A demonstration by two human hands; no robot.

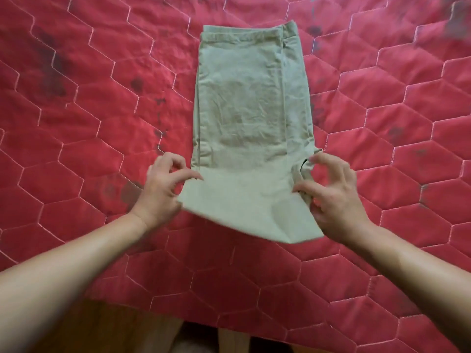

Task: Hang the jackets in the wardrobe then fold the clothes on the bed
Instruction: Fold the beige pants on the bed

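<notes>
A pale green pair of trousers [244, 103] lies folded lengthwise on the red quilted bed [76, 123], its hems at the far end. The near end is lifted off the quilt and turned over toward the far end. My left hand [163, 187] pinches the left corner of that raised flap between thumb and fingers. My right hand [331, 189] pinches the right corner, with the other fingers spread above the cloth.
The bed's near edge [178, 317] runs across the bottom of the view, with wooden floor [102, 332] below it. Dark blotches mark the quilt around the trousers. A blurred dark shape [458, 21] sits at the far right corner.
</notes>
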